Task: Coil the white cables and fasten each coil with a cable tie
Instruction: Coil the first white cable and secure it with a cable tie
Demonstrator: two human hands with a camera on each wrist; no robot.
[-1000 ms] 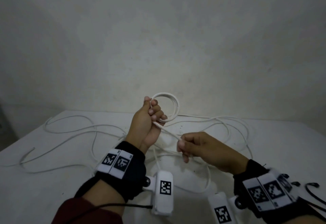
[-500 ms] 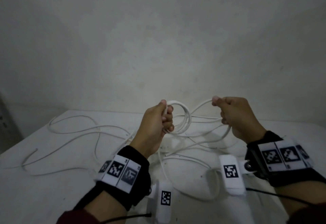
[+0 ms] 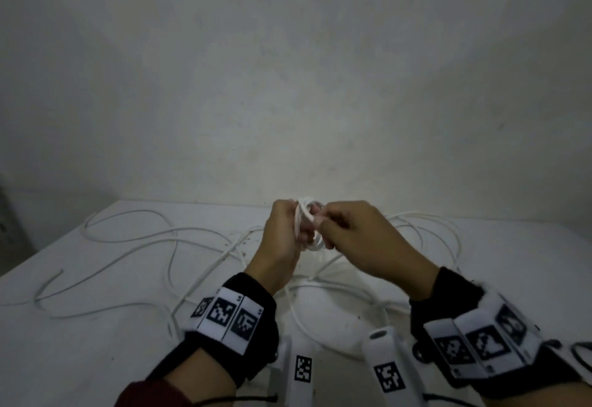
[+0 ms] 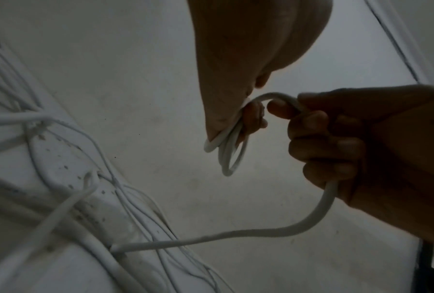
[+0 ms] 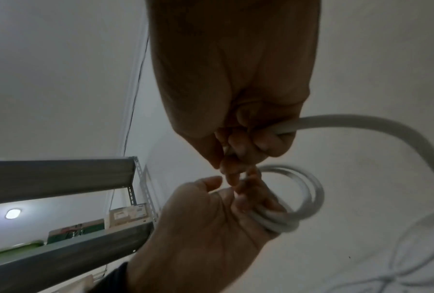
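Left hand raised above the surface's far edge, fingers curled round a small white cable coil. Right hand fisted alongside, touching, gripping the trailing cable, which drops onto the surface.

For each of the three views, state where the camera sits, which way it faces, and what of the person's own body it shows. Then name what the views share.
Head: worn on the head, looking forward and down at the table and wall; shows left hand, right hand, both wristbands.
Left wrist: under the left hand, looking along it over the loose cables; right hand opposite.
Right wrist: under the right hand, facing up-left toward shelving; left hand below.
Shared: all three show both hands on the coil.
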